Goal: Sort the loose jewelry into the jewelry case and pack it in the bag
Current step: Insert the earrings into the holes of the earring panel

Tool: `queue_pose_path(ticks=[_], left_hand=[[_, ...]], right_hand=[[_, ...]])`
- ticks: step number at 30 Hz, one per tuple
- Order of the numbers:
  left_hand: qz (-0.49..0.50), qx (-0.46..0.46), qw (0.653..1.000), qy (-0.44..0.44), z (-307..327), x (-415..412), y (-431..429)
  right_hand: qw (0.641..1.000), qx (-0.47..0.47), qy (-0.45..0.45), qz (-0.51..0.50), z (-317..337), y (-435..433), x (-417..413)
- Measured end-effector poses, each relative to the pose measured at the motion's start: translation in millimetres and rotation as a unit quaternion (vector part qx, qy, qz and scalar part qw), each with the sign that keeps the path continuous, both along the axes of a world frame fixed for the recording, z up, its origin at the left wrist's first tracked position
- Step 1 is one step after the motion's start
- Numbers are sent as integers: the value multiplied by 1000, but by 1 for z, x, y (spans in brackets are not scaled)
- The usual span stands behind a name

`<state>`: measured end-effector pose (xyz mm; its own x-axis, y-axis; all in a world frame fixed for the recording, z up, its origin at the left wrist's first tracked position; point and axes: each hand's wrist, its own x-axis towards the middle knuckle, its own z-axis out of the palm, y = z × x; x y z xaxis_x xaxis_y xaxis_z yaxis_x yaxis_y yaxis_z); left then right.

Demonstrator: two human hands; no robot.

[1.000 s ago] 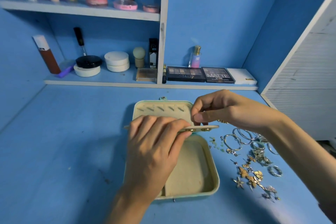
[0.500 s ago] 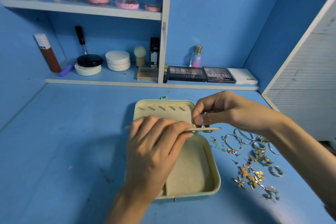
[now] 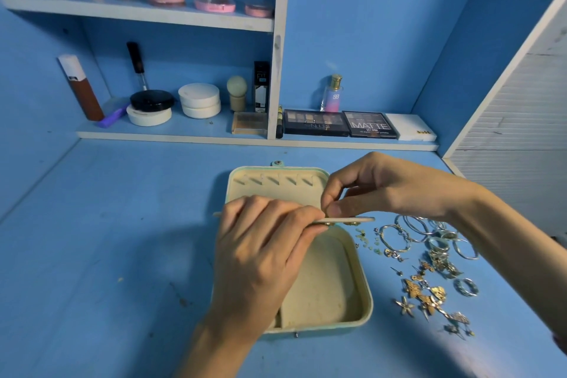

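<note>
An open mint-green jewelry case [image 3: 363, 279] with a cream lining lies on the blue desk, its lid [image 3: 276, 184] laid back with a row of hooks. My left hand [image 3: 264, 258] grips a thin cream earring panel [image 3: 352, 219] held level over the case's hinge. Small gold pieces hang under the panel's right half. My right hand [image 3: 383, 190] pinches something small at the panel's top edge; what it pinches is hidden by the fingertips. Loose jewelry [image 3: 429, 273] lies to the right of the case: silver bangles, rings, gold earrings. No bag is in view.
Low shelf at the back holds eyeshadow palettes [image 3: 340, 123], a perfume bottle [image 3: 333, 95], round white compacts [image 3: 199, 100] and a brown tube [image 3: 81, 89]. An upper shelf [image 3: 138, 9] carries more cosmetics. A white slatted panel [image 3: 521, 132] borders the right side.
Both hands keep their place at the panel; my right fingertips have shifted slightly along its top edge. The case and loose jewelry have not moved.
</note>
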<state>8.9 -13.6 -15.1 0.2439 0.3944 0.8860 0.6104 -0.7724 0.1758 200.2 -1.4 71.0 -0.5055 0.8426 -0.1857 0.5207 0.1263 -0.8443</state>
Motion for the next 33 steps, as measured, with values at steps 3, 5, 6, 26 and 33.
queue_pose_path(ticks=[3, 5, 6, 26, 33], left_hand=[[-6, 2, 1000, 0, -1, 0, -1], [-8, 1, 1000, -1, -1, -1, -1], [-9, 0, 1000, -1, -1, -1, -1], [15, 4, 1000, 14, 0, 1, -3], [19, -22, 999, 16, 12, 5, 8]], right_hand=[[999, -12, -19, 23, 6, 4, -1], [999, -20, -25, 32, 8, 7, -2], [999, -21, -32, 37, 9, 9, -3], [991, -7, -122, 51, 14, 11, -17], [994, -19, 91, -53, -5, 9, 6]])
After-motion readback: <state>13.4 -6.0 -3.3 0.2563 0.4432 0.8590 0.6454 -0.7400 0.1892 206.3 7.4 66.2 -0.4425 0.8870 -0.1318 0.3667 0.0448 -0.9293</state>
